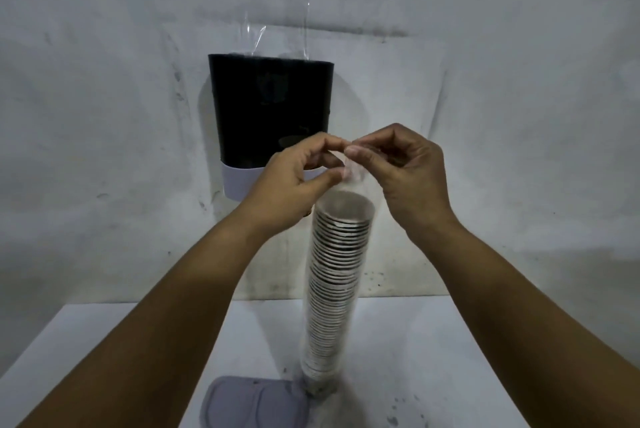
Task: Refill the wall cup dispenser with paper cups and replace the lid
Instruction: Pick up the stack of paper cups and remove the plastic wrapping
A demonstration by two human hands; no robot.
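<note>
A tall stack of paper cups (334, 275) in a clear plastic sleeve stands upright on the white table (433, 341). My left hand (294, 181) and my right hand (405, 171) both pinch the sleeve's top above the stack, fingertips nearly touching. Behind them the black wall cup dispenser (270, 105) with a white base band hangs on the wall, its top uncovered, and a clear plastic sleeve (277, 29) sticks up out of it. The grey lid (256, 403) lies flat on the table by the foot of the stack.
A stained grey wall (104, 115) rises straight behind the table. The table's left edge slants off toward the lower left.
</note>
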